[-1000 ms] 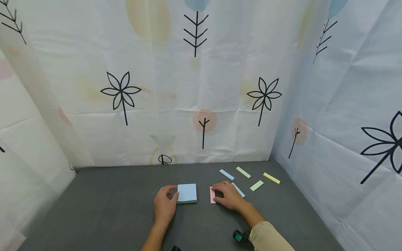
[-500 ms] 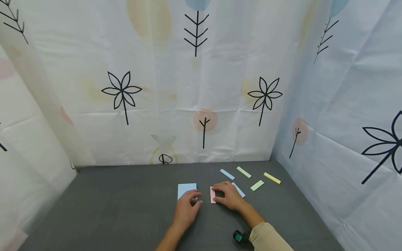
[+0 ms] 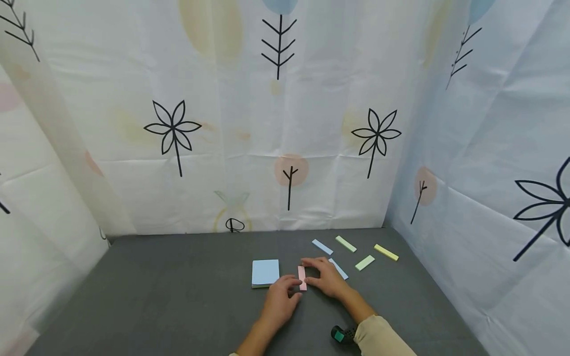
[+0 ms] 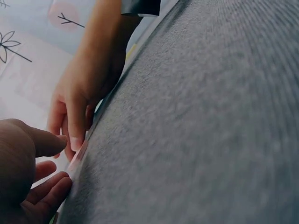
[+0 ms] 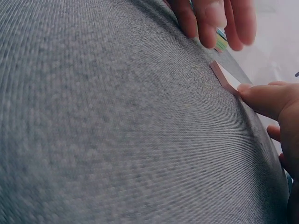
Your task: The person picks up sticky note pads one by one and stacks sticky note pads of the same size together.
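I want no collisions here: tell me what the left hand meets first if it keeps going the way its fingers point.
The left hand points up and right; its fingertips are already at the near end of the pink strip, so that comes first. Just beyond lies the right hand. Whether they touch the strip is unclear.

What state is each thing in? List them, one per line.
pink strip: flat on the grey table, touched at both sides.
left hand: fingertips at the strip's near end.
right hand: fingertip pressed on the strip's edge.
blue pad: flat, untouched.
blue strip, green strips, yellow strip: lying loose, apart.
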`<state>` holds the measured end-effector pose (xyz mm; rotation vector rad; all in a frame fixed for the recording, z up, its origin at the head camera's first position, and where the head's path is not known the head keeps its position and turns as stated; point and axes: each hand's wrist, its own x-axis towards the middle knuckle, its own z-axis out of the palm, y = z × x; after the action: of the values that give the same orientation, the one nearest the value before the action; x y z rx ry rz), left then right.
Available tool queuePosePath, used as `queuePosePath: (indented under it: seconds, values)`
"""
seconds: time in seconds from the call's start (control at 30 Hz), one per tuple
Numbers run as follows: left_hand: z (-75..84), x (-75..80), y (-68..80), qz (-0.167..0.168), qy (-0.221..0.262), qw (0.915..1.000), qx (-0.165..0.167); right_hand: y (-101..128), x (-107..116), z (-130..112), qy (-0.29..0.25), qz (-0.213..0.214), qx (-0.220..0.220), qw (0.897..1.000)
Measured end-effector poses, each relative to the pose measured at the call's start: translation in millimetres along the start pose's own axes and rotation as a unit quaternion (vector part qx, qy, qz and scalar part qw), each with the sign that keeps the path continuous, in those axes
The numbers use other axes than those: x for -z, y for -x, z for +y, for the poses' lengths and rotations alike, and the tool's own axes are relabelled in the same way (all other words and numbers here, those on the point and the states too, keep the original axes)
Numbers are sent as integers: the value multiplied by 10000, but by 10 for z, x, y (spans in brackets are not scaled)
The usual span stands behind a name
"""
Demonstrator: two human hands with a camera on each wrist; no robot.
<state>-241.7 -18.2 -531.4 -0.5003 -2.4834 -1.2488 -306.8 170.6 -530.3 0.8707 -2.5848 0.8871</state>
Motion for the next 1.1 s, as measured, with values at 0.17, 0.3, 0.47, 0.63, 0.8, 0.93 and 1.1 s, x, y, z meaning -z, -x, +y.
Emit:
queuePosePath:
  seconds: [0.17, 0.3, 0.47, 0.63, 0.8, 0.93, 1.1]
  values:
    - [0, -71, -10, 66, -364, 9992, -136, -3, -3, 13, -64, 53, -13, 10000]
    - [2, -101, -18, -75, -768, 9970, -74, -4, -3, 24, -82, 67, 17, 9999]
    - [14, -102, -10, -373, -1097, 9932, -54, -2, -2, 25, -152, 24, -1, 9999]
    - [50, -73, 12, -577, -1106, 9922, -9, 7, -8, 24, -230, -35, -62, 9997]
    - [61, -60, 18, -706, -1088, 9915, 75, 19, -18, 24, -201, 56, 76, 9998]
    - [54, -52, 28, -712, -1113, 9912, 2, 26, -20, 21, -244, 96, 197, 9995]
    - [60, -29, 30, -748, -1159, 9904, -58, 28, -8, 13, -281, -11, 27, 9996]
